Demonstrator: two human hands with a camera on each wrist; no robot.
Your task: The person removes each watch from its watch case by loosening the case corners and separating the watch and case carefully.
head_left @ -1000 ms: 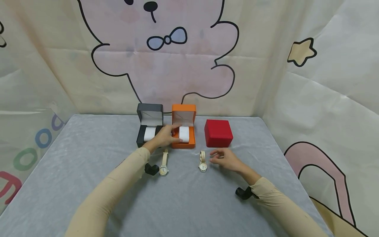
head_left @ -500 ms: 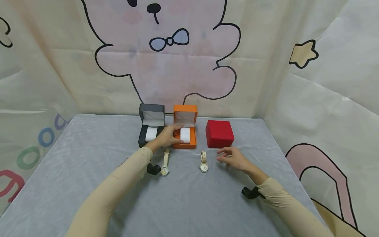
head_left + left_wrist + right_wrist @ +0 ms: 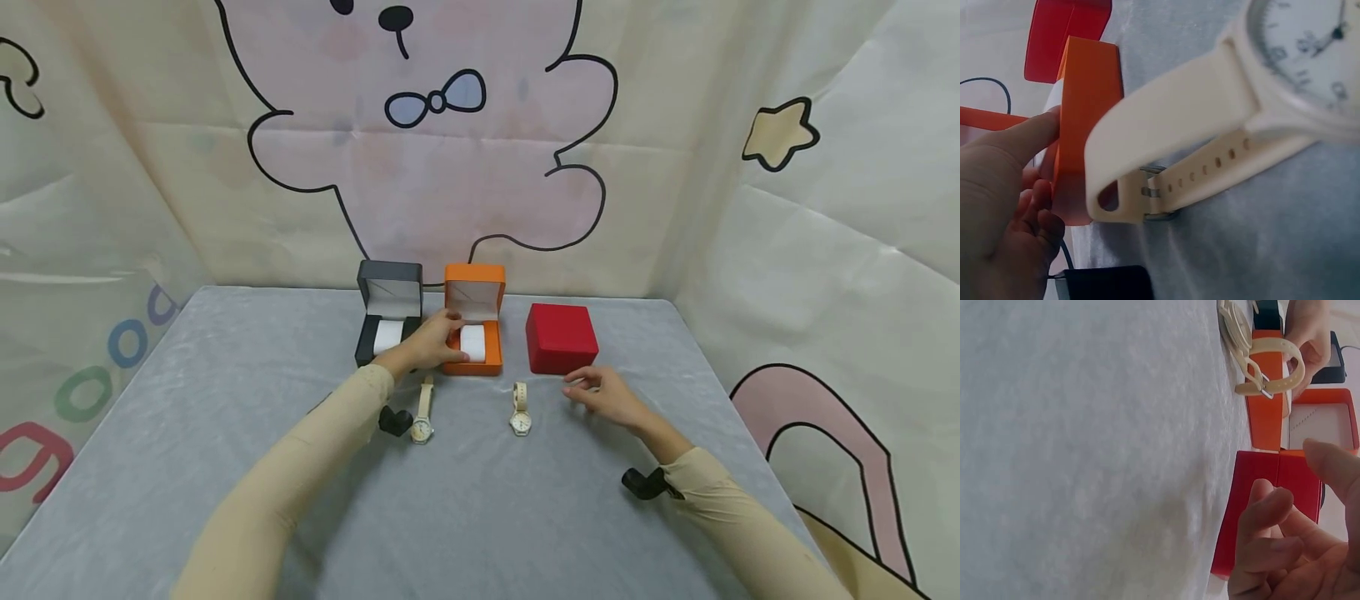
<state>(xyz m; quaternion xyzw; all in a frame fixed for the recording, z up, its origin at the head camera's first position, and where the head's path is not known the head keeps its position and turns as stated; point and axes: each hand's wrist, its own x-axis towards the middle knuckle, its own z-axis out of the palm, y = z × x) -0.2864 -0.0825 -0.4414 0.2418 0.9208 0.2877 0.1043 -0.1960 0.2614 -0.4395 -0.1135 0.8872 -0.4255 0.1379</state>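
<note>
My left hand [image 3: 429, 342] reaches into the orange watch box [image 3: 492, 357], whose lid stands up. Thumb and fingers pinch the left end of its white watch cushion [image 3: 473, 343]; the far fingers are partly hidden behind the box wall in the left wrist view. My right hand [image 3: 609, 395] hovers just in front of the closed red box [image 3: 562, 337], fingers loosely curled with nothing in them. Two cream wristwatches lie on the table: one watch [image 3: 422, 417] below the left hand, with its strap stretched away, and another watch [image 3: 521, 410] with its strap buckled in a loop.
A dark grey watch box [image 3: 367, 340] stands with its lid up left of the orange one, a white cushion [image 3: 388, 333] inside. Grey cloth covers the table [image 3: 480, 508]. A printed curtain [image 3: 450, 183] hangs right behind the boxes. Black wrist cameras [image 3: 643, 483] jut from the sleeves.
My right hand has moved a little to the right, away from the looped watch and in front of the red box. The left hand keeps its place at the orange box.
</note>
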